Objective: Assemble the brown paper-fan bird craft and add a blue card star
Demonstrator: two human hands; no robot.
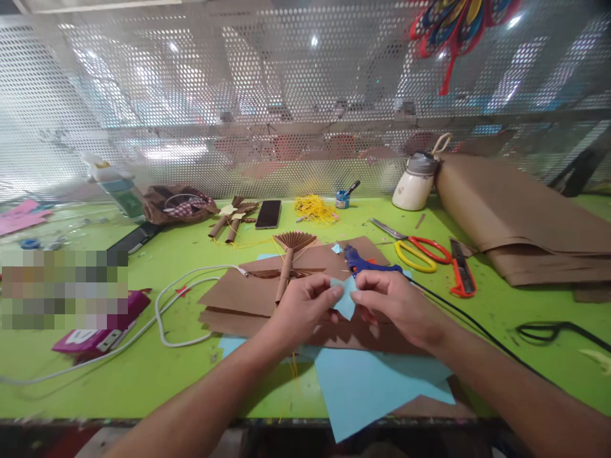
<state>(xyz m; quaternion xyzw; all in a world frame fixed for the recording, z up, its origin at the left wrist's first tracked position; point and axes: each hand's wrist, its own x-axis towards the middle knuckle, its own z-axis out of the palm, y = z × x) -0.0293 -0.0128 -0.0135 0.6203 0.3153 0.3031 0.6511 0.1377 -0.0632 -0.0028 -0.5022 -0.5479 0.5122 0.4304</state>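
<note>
My left hand (310, 299) and my right hand (389, 296) pinch a small light-blue piece of paper (345, 304) between thumbs and fingers, one hand on each side. Below them lie stacked sheets of brown paper (233, 296) and a larger light-blue sheet (367, 385) that hangs over the table's front edge. A brown paper figure (289, 254), a rolled tube with a pleated fan on top, lies just left of the hands. Beyond the right hand rests a blue glue gun (365, 262), near a tiny light-blue paper scrap (337, 249).
Scissors (420, 251) and an orange utility knife (462, 270) lie to the right, before a large brown paper stack (515, 216). At the back are a phone (268, 214), yellow string (315, 208) and a white bottle (414, 184). A white cable (160, 318) loops at left.
</note>
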